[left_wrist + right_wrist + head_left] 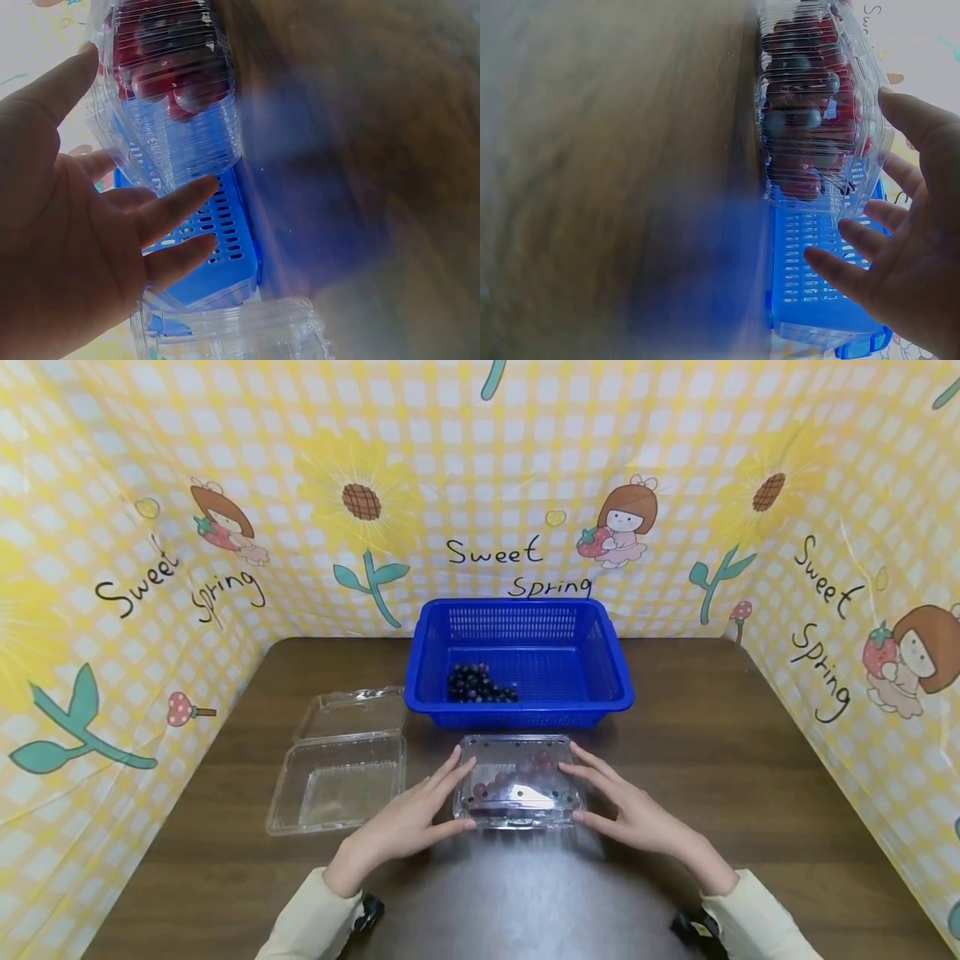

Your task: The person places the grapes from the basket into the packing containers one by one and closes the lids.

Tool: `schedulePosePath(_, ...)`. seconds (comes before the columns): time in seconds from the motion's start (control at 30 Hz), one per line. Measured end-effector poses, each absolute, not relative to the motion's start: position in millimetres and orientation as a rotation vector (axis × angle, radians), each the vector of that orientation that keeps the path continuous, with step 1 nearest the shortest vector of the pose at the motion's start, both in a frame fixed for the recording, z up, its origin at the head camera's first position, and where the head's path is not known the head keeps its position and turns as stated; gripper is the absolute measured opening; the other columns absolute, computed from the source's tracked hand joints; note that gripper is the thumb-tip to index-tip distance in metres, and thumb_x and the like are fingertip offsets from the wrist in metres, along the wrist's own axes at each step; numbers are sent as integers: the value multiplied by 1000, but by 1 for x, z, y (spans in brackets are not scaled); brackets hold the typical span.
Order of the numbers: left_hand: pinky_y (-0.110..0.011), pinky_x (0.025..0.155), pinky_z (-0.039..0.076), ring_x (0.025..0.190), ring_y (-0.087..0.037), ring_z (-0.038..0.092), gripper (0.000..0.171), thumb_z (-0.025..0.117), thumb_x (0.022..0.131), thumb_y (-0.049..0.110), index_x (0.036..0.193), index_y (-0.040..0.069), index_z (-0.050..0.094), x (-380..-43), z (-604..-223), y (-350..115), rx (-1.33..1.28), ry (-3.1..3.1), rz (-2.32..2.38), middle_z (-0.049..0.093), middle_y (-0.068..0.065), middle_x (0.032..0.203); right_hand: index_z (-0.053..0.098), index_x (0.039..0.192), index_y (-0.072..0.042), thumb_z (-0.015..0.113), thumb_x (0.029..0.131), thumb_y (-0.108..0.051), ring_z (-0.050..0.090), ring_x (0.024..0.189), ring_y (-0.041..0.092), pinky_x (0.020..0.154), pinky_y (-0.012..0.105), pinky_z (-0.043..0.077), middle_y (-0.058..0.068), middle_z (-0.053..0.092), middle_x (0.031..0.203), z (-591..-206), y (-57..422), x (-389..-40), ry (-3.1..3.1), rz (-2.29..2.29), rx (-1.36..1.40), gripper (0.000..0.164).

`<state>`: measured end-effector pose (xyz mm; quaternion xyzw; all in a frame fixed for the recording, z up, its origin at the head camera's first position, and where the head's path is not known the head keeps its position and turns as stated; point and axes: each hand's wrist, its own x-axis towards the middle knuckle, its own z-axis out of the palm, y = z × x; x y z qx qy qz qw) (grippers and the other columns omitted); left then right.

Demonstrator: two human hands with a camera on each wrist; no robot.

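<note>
A lidded clear plastic clamshell box (520,810) stands on the table before me. Inside it lie red grapes (502,781), seen through the ribbed wall in both wrist views, with darker ones among them. At the box's left side is my left hand (416,814), fingers spread and nearly straight, fingertips at the rim. My right hand (633,814) mirrors it on the right side, its thumb at the near corner. In the right wrist view, the right thumb touches the lid's edge while the other fingers extend past the box.
Behind the box stands a blue plastic basket (622,693) with a cluster of dark grapes (476,683) in its left part. An opened clear clamshell (337,785) sits to the left, its lid folded back. A patterned yellow cloth (480,468) surrounds the wooden table (750,760).
</note>
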<state>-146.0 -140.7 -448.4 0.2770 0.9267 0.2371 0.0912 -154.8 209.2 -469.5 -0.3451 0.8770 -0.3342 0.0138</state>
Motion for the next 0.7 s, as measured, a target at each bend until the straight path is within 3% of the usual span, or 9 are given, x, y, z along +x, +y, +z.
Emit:
schedulePosePath(0.17,-51,92,45,133,-32,33,81,46,86,63,150,32,7,-150,-446,-140,821,2714,726,-1,1,157,33,144,-25,60,90,-36,28,137,28,96,53,41,3,14,156,-468,209,-155,2703,-1088,-1046,61)
schedulePosePath(0.33,-46,81,52,130,-32,38,79,43,87,64,149,33,5,-150,-446,-141,815,2703,711,-1,1,157,34,144,-24,62,89,-29,26,138,30,98,57,36,5,15,155,-471,207,-152,2676,-1177,-1032,62)
schedulePosePath(0.5,-50,83,50,128,-33,41,70,39,92,59,149,36,5,-149,-444,-143,785,2668,752,-1,3,157,34,144,-22,62,89,-28,23,138,32,99,58,34,8,16,155,-472,206,-150,2665,-1226,-1014,61)
schedulePosePath(0.6,-48,80,51,124,-33,47,67,39,93,57,148,38,5,-149,-442,-144,768,2644,768,-2,4,157,34,144,-20,61,90,-25,23,138,33,98,55,37,9,15,155,-473,206,-149,2643,-1262,-1008,60)
schedulePosePath(0.7,-39,67,53,112,-31,57,67,41,94,53,148,39,4,-148,-442,-144,757,2641,776,-3,6,157,35,144,-15,61,90,-18,31,134,35,93,52,44,13,15,154,-474,203,-148,2629,-1319,-1000,59)
